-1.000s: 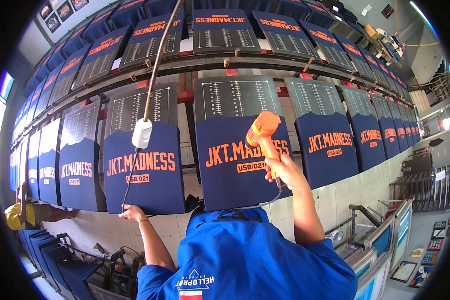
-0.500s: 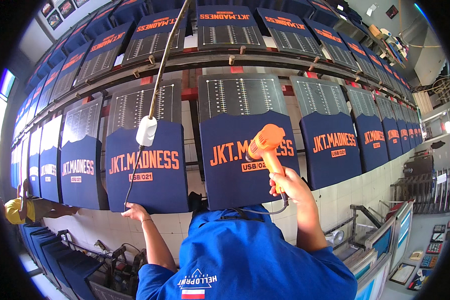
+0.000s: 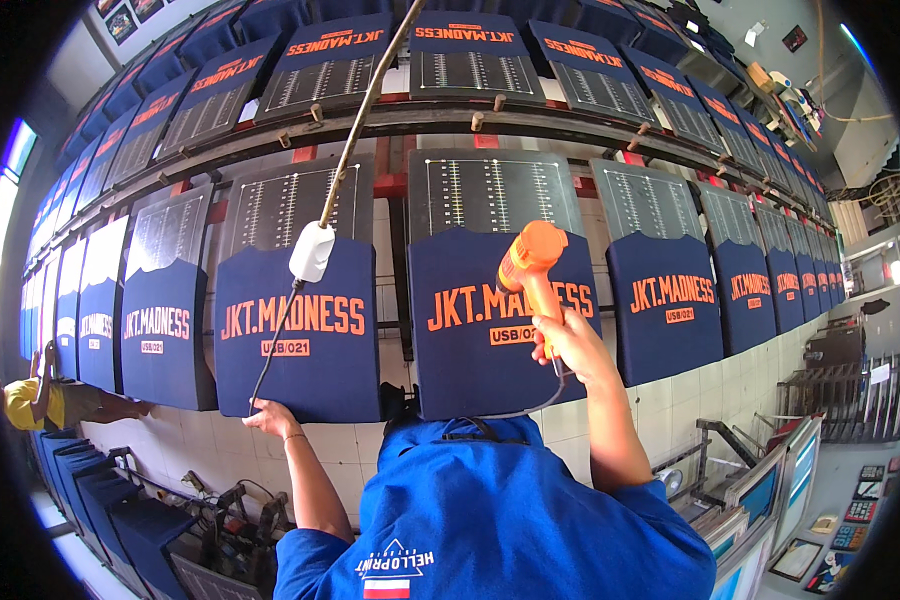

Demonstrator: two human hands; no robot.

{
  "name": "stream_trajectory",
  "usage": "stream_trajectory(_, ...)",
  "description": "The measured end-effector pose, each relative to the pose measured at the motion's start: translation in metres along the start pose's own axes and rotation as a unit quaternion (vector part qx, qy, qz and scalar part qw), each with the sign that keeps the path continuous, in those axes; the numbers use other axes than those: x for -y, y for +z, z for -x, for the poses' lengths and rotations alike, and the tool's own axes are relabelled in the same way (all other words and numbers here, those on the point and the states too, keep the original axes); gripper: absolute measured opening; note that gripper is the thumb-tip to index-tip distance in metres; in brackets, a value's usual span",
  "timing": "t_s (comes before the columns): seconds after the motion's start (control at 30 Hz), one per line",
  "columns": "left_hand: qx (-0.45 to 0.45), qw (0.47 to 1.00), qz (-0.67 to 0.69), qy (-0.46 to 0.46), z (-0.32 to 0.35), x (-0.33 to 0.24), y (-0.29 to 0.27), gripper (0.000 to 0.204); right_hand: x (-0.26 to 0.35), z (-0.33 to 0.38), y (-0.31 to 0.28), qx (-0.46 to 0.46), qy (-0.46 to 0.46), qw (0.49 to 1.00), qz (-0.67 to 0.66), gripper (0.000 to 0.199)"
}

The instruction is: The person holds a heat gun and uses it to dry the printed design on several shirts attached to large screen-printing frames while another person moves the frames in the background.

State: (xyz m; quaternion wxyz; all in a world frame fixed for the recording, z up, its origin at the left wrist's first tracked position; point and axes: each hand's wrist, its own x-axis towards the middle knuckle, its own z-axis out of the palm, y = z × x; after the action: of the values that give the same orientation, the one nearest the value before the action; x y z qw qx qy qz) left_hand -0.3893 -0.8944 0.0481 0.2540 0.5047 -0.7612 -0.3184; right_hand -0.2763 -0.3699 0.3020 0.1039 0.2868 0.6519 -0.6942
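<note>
Holding orange heat gun (image 3: 536, 262) in right fingers (image 3: 547, 326) above navy shirt (image 3: 490, 385), with left fingers (image 3: 267, 415) at hem of neighbouring shirt (image 3: 320, 385), cannot tell if pinching dark cord (image 3: 286, 314); could scorch by lingering, or jerk off target via snagged cord.

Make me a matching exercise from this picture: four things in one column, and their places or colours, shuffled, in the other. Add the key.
Column one
1. heat gun
2. hanging connector
3. left hand
4. co-worker's top

Column two
A. yellow, toward the far left of the picture
B. at the near edge of a dark blue shirt
C. gripped in the right hand
D. white, in front of a board on the left hand's side

Right pairs: 1-C, 2-D, 3-B, 4-A
</note>
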Motion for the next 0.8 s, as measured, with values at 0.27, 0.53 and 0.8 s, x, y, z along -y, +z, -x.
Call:
stream_trajectory(0.27,0.018,0.999,0.005,-0.03,0.002,-0.007,-0.005,0.066,-0.001,0.004,0.012,0.037,0.0,0.999,-0.03,0.025)
stream_trajectory(0.53,0.001,1.0,0.003,0.001,-0.004,0.002,-0.002,0.066,0.002,-0.001,0.015,0.05,0.01,0.999,-0.003,0.025)
stream_trajectory(0.8,0.018,0.999,0.002,-0.039,-0.001,-0.004,-0.004,0.064,-0.006,0.037,0.016,0.058,0.036,0.998,-0.008,0.024)
